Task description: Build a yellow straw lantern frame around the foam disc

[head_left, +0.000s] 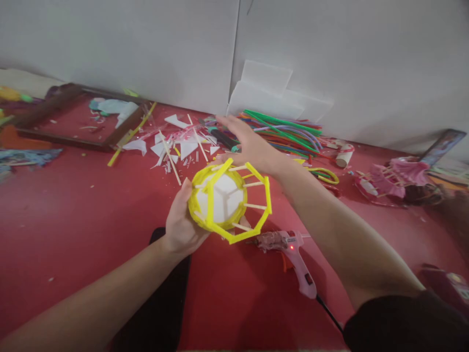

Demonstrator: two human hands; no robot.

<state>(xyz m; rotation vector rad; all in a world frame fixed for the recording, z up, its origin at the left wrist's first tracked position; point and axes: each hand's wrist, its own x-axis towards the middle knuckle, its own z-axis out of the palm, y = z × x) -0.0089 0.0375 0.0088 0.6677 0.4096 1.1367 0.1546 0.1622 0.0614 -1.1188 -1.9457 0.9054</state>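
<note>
My left hand (185, 220) grips a small craft basket (266, 195) with a white round base, yellow fuzzy edging and an eight-sided yellow rim joined by thin wooden sticks. Its open side faces me, tilted to the right. Beyond the basket, my right hand (252, 144) reaches forward with fingers stretched out and nothing visibly held. A dark tool with a teal-tipped handle (223, 139) lies right beside its fingers; I cannot tell whether they touch. Below the basket, a pink glue gun (302, 271) lies on the red table (227, 303), its red light lit.
White scraps (188, 146) and wooden sticks (170, 159) litter the back. Coloured pipe cleaners (286, 129) lie in a bundle by the wall, near white sheets (267, 93). A dark frame (66, 139) is left, pink fan-shaped crafts (392, 181) right. A black flat object (161, 298) lies under my left forearm.
</note>
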